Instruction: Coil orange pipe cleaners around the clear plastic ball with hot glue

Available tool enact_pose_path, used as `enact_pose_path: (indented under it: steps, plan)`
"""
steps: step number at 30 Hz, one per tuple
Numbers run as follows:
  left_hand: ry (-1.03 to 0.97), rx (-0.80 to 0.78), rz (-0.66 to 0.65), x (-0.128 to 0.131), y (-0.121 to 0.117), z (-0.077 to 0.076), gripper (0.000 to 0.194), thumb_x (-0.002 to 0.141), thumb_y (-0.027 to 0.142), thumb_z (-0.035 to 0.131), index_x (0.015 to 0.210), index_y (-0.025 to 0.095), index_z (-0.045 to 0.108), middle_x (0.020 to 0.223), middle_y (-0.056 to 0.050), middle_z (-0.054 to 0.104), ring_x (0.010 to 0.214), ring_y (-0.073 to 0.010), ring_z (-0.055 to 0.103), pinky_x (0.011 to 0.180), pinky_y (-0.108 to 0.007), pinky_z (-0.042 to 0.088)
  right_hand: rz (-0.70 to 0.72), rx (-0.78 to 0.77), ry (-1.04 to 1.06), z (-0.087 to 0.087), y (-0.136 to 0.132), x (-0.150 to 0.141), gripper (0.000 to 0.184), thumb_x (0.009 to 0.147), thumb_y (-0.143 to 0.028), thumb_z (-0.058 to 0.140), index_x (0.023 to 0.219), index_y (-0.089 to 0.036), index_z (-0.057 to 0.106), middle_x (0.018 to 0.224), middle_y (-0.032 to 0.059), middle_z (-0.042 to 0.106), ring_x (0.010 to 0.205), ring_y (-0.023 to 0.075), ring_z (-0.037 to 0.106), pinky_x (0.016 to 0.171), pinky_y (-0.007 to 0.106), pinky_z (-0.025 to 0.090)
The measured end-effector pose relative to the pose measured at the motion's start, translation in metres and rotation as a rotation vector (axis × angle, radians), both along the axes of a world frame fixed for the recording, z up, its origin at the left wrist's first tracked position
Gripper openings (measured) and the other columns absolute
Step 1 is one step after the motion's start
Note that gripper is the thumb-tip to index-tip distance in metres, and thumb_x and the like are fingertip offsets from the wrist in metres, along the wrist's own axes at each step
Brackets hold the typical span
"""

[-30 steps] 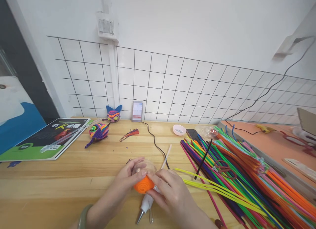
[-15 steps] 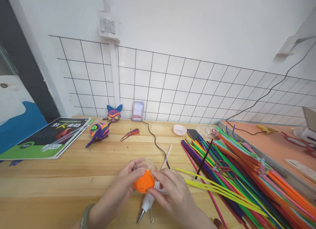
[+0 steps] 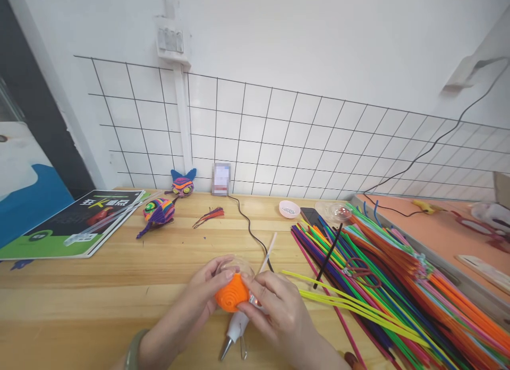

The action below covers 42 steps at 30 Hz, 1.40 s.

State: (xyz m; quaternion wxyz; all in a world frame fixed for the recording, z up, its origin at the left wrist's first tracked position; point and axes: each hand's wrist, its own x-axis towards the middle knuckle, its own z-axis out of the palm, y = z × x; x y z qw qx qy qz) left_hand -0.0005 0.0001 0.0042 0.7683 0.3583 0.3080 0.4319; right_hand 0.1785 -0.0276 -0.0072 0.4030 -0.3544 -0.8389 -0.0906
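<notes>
Orange coil (image 3: 231, 296) has tipped further into view, left hand (image 3: 204, 289) fingers clamped on the clear ball (image 3: 236, 262), right hand (image 3: 281, 308) fingers pinching the coil's edge; likely light, squashable, so grip the stiffer ball.

Bright orange spiral on the coiled ball (image 3: 231, 294), over honey-toned grain on the counter (image 3: 99, 295).
Pink, purple and orange stripes on the eared toy (image 3: 183, 187), blue on its ears (image 3: 192, 174); many-coloured streaks through the pipe cleaners (image 3: 392, 301); black and green on the magazine (image 3: 59, 229); pale pink on the bowl (image 3: 289, 210); black grid lines against the white wall (image 3: 303, 35).
</notes>
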Motion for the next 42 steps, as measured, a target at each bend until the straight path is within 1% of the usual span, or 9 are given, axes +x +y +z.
enact_pose_path:
  steps: [10,12,16,19,26,31,34,39,42]
  plan:
    - [0.031,-0.055,0.042,0.0,0.003,-0.001,0.026,0.072,0.024,0.075,0.097,0.019,0.068,0.098,-0.005,0.068,0.092,-0.0207,0.061,0.079,-0.031,0.047,0.036,-0.06,0.049,-0.005,-0.001,0.0,0.033,0.095,-0.032,0.052,0.123,-0.015,0.054,0.08,0.007,0.064,0.066,0.0183,0.057,0.058,0.029,0.046]
    - [0.017,-0.07,0.073,-0.001,0.004,0.0,0.028,0.07,0.024,0.075,0.096,0.019,0.068,0.1,-0.006,0.069,0.094,-0.0221,0.061,0.08,-0.032,0.047,0.01,-0.194,0.138,-0.004,0.0,0.003,0.033,0.095,-0.038,0.049,0.118,-0.014,0.056,0.078,0.0061,0.063,0.066,0.0177,0.057,0.061,0.029,0.046]
    - [-0.035,-0.047,0.085,-0.006,0.009,0.002,0.025,0.072,0.026,0.072,0.095,0.018,0.068,0.097,-0.007,0.068,0.091,-0.023,0.062,0.079,-0.034,0.045,-0.282,-0.62,0.195,0.002,0.007,0.013,0.041,0.094,-0.043,0.039,0.07,-0.018,0.06,0.066,0.0043,0.059,0.061,0.0171,0.054,0.058,0.028,0.039]
    - [-0.087,-0.017,0.071,-0.01,0.014,0.0,0.022,0.075,0.027,0.069,0.095,0.018,0.068,0.095,-0.007,0.067,0.089,-0.0232,0.062,0.081,-0.035,0.044,-0.371,-0.767,0.132,0.006,0.011,0.021,0.038,0.089,-0.042,0.051,0.059,-0.018,0.058,0.057,0.002,0.057,0.053,0.016,0.049,0.05,0.026,0.029]
    - [-0.157,0.072,0.047,-0.015,0.022,-0.002,0.012,0.083,0.026,0.06,0.088,0.017,0.066,0.086,-0.005,0.062,0.083,-0.021,0.058,0.082,-0.037,0.043,-0.258,-1.051,0.024,-0.001,0.01,0.024,0.011,0.064,-0.023,0.075,0.061,-0.019,0.065,0.055,-0.0055,0.057,0.05,0.0107,0.047,0.044,0.02,0.023]
    - [-0.186,0.146,-0.02,-0.015,0.023,0.001,0.018,0.089,0.024,0.05,0.083,0.016,0.066,0.081,-0.004,0.058,0.08,-0.0183,0.055,0.079,-0.035,0.043,-0.189,-1.183,0.052,-0.002,0.01,0.021,0.011,0.067,-0.021,0.069,0.058,-0.017,0.065,0.049,-0.0077,0.046,0.046,0.008,0.037,0.043,0.019,0.023]
    - [-0.196,0.077,0.043,-0.018,0.026,-0.004,0.014,0.087,0.023,0.054,0.091,0.018,0.067,0.088,-0.005,0.062,0.087,-0.0204,0.058,0.084,-0.037,0.044,-0.139,-1.229,0.099,0.004,0.01,0.021,0.011,0.071,-0.023,0.066,0.062,-0.016,0.065,0.051,-0.0077,0.042,0.047,0.0078,0.035,0.043,0.019,0.024]
    - [-0.21,-0.026,0.104,-0.025,0.033,-0.012,0.014,0.083,0.023,0.061,0.095,0.019,0.067,0.098,-0.007,0.067,0.094,-0.0243,0.062,0.087,-0.042,0.045,-0.067,-1.204,0.263,0.018,0.009,0.022,0.017,0.075,-0.027,0.063,0.088,-0.016,0.066,0.071,-0.0029,0.057,0.061,0.0111,0.047,0.052,0.018,0.035]
    - [-0.248,0.005,0.067,-0.025,0.034,-0.011,0.01,0.083,0.022,0.06,0.09,0.019,0.066,0.093,-0.007,0.067,0.09,-0.0233,0.062,0.086,-0.04,0.045,-0.064,-1.233,0.457,0.019,0.006,0.024,0.026,0.073,-0.039,0.067,0.086,-0.016,0.063,0.068,-0.0016,0.058,0.059,0.0123,0.049,0.052,0.02,0.038]
